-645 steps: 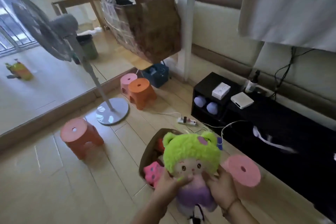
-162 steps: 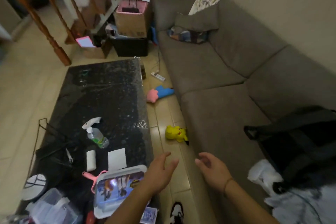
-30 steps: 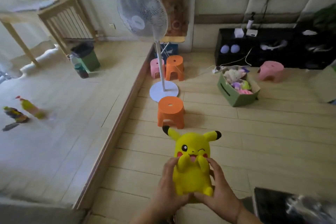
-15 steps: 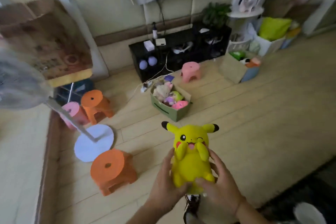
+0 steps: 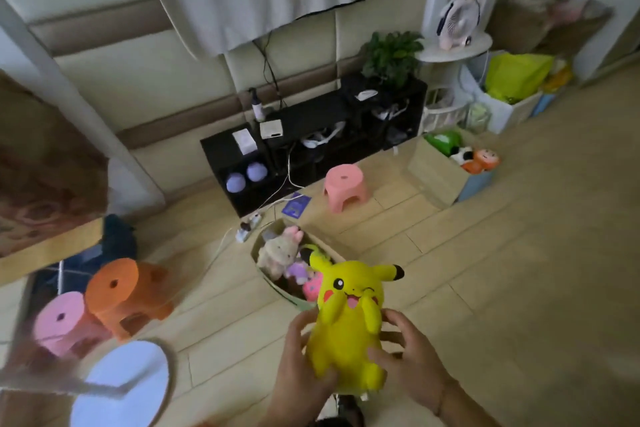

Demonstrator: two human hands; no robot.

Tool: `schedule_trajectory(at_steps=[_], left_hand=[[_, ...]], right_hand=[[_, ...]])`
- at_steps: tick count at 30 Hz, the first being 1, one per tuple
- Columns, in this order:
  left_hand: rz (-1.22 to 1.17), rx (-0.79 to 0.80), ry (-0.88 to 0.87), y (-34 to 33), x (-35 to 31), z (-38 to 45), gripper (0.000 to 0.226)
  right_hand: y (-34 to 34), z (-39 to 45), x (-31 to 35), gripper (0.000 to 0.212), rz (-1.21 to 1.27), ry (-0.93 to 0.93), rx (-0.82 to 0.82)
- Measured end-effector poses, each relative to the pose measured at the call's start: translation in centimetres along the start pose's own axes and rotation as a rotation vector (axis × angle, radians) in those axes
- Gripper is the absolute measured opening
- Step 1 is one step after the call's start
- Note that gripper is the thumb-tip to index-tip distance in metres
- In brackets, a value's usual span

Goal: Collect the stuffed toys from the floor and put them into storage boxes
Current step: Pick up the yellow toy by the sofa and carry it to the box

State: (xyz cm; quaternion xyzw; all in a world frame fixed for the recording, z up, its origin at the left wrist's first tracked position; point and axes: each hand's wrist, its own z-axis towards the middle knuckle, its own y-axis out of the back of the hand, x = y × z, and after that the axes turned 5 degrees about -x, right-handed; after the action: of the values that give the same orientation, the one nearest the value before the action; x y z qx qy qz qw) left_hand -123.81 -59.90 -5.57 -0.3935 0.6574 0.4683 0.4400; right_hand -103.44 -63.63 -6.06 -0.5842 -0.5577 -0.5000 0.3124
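Yellow plush toy, one only, is held upright above the wooden floor, the left hand and right hand curled round its sides. Just beyond it stands one green storage box holding several stuffed toys. Three stools show: two pink, one orange. A second box sits farther right. No writing can be read.

Home living room, wooden floor, black media cabinet, plastic stools
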Motion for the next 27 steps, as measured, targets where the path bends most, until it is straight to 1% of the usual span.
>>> schedule_trajectory(at_steps=[2, 3, 6, 8, 9, 11, 12, 14, 15, 17, 18, 22, 23, 24, 25, 26, 27], left_hand=[[0.007, -0.01, 0.006, -0.7, 0.2, 5.4, 0.072], [0.04, -0.005, 0.008, -1.0, 0.3, 8.3, 0.07], [0.155, 0.041, -0.07, -2.0, -0.3, 16.8, 0.06], [0.229, 0.115, -0.124, -3.2, -0.8, 22.0, 0.049], [0.259, 0.127, -0.118, -3.7, -0.8, 24.2, 0.044], [0.303, 0.14, -0.103, -4.5, -0.4, 28.0, 0.036], [0.332, 0.159, -0.109, -5.0, -0.1, 29.8, 0.034], [0.389, 0.177, -0.146, -6.1, 1.5, 33.4, 0.036], [0.413, 0.168, -0.149, -6.6, 2.5, 35.0, 0.037], [0.419, 0.108, -0.125, -7.0, 5.2, 37.7, 0.029], [0.416, 0.073, -0.108, -6.9, 7.1, 39.0, 0.026], [0.39, 0.004, 0.062, -5.1, 15.8, 43.4, 0.039], [0.39, -0.004, 0.094, -4.5, 18.2, 44.3, 0.039], [0.392, -0.009, 0.125, -4.2, 20.8, 45.1, 0.038], [0.408, -0.025, 0.142, -3.8, 23.7, 46.0, 0.038], [0.429, -0.039, 0.152, -3.6, 26.8, 47.0, 0.037], [0.449, -0.053, 0.165, -3.5, 30.0, 47.8, 0.035]], right_hand=[[1.2, 5.3, 0.4, 0.033, 0.018, -0.057, -0.023], [1.7, 7.8, 0.6, 0.026, 0.009, -0.088, -0.043], [3.7, 14.6, 1.3, 0.016, -0.022, -0.171, -0.075], [5.7, 19.1, 1.1, 0.013, -0.005, -0.215, -0.114], [6.5, 21.2, 1.0, 0.013, 0.003, -0.224, -0.145], [7.7, 24.9, 0.6, 0.025, 0.017, -0.248, -0.188], [8.2, 26.8, 0.3, 0.034, 0.026, -0.263, -0.154], [8.7, 31.2, -0.5, 0.052, -0.033, -0.255, -0.03], [8.6, 33.5, -1.9, 0.063, -0.089, -0.238, 0.044], [7.6, 37.9, -5.5, 0.079, -0.189, -0.266, 0.188], [6.8, 39.7, -7.2, 0.085, -0.236, -0.292, 0.243], [1.9, 46.6, -10.1, 0.109, -0.346, -0.382, 0.44], [0.3, 48.3, -11.0, 0.107, -0.372, -0.39, 0.499], [-1.3, 49.7, -12.3, 0.098, -0.413, -0.39, 0.547], [-3.1, 51.2, -14.0, 0.084, -0.465, -0.369, 0.59], [-4.8, 52.6, -16.5, 0.071, -0.526, -0.332, 0.632], [-6.6, 53.8, -18.8, 0.062, -0.59, -0.28, 0.666]])
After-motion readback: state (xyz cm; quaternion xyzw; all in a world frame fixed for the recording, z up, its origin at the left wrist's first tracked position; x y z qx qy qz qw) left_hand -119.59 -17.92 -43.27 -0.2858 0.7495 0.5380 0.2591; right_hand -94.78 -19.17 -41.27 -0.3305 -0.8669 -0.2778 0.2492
